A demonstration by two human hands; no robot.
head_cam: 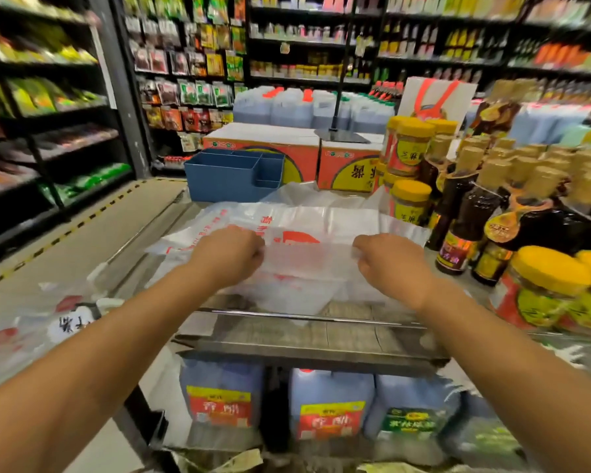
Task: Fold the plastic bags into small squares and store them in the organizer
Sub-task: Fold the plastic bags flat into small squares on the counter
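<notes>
Mid-fold: my left hand and right hand pinch the printed plastic bag, probably its near edge. Next: fold toward blue organizer at 12 o'clock.

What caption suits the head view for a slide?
Both hands, left hand and right hand, grip a plastic bag before the blue organizer.

Bottles and jars crowd the right — left side open.

The plastic bag is translucent white with red print. The organizer is plain blue. Jars have yellow lids and red-and-yellow labels. Cartons are red with yellow circles.
</notes>
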